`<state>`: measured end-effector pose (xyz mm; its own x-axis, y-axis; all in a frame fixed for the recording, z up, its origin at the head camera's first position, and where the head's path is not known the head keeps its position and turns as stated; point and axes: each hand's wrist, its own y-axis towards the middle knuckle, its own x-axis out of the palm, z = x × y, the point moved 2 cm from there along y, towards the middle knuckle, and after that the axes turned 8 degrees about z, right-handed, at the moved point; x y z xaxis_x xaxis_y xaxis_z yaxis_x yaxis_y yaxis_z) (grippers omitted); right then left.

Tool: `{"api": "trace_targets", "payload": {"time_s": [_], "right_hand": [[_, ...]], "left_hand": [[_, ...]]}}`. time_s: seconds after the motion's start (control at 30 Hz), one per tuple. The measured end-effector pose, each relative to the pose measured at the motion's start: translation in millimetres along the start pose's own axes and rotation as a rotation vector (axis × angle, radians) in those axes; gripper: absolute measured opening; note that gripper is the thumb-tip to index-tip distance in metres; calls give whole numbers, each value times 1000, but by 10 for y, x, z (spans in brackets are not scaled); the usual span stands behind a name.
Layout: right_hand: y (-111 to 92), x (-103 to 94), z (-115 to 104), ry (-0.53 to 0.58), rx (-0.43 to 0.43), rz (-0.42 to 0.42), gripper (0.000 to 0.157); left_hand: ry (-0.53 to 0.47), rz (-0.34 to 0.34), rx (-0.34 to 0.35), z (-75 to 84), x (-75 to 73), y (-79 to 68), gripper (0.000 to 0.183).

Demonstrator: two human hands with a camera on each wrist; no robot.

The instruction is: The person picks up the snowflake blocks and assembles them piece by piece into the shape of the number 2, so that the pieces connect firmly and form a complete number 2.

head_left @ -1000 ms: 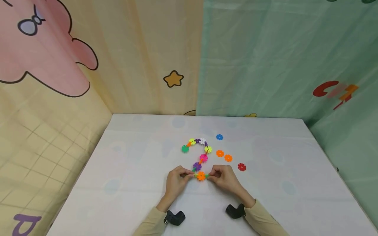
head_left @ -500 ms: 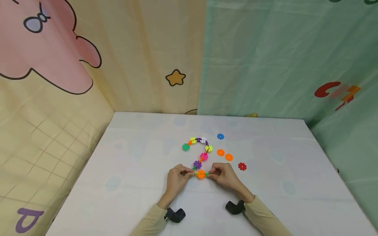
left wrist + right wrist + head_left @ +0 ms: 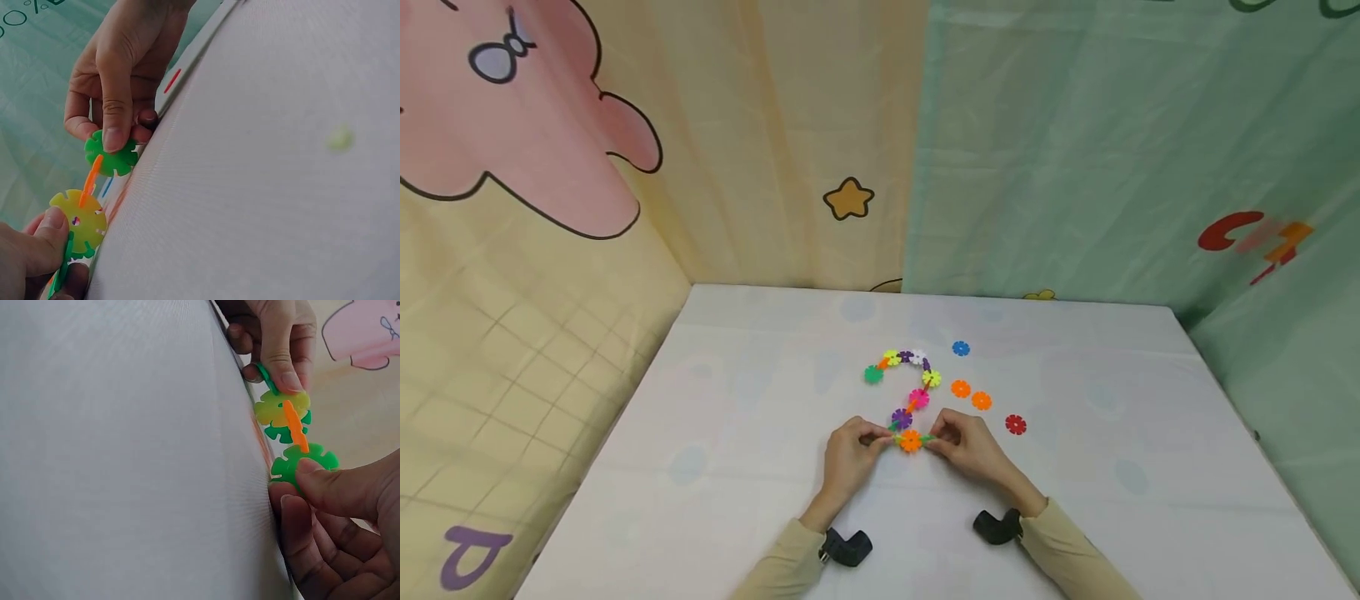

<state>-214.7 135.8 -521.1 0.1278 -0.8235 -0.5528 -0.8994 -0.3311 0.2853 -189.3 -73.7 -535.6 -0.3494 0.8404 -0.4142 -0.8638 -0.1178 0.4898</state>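
Observation:
My left hand (image 3: 848,458) pinches a yellow notched disc (image 3: 84,219), a flower-shaped interlocking piece, between thumb and fingers. A green notched disc (image 3: 300,464) is in the thumb-and-finger grip of my right hand (image 3: 973,450). Between the hands an orange disc (image 3: 910,441) joins the two, seen edge-on in both wrist views. Green pieces also sit at the yellow disc near my left fingers. Beyond the hands, a curved chain of linked discs runs from a purple disc (image 3: 902,418) through a pink disc (image 3: 919,398) round to a green end disc (image 3: 873,375).
Loose discs lie right of the chain: a blue disc (image 3: 961,348), two orange ones, and a red disc (image 3: 1016,425) beyond the right hand. All rest on a white-covered table (image 3: 737,500). Printed curtains (image 3: 1037,150) stand behind and at the sides.
Both hands keep their grips on the joined discs. The right hand has lifted slightly, and the head view has shifted a little. The loose discs stay put.

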Motion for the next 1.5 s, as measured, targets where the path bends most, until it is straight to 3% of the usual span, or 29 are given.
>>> {"api": "trace_targets", "payload": {"time_s": [0.4,0.73,0.87,1.1,1.5], "right_hand": [[-39,-38,-32,-39,1,17,22],[-59,-67,-9,-60,-65,57,16],[-65,-94,17,-44,-61,47,14],[-55,-104,-1,-50,-138,23,12],[-23,-41,-30,-69,-127,51,17]], "left_hand": [[-14,7,7,6,1,9,8],[-22,2,-3,-2,43,0,7],[-18,8,-9,6,30,4,7],[-24,12,-8,6,12,9,7],[-3,10,-14,5,-1,1,7]]}}
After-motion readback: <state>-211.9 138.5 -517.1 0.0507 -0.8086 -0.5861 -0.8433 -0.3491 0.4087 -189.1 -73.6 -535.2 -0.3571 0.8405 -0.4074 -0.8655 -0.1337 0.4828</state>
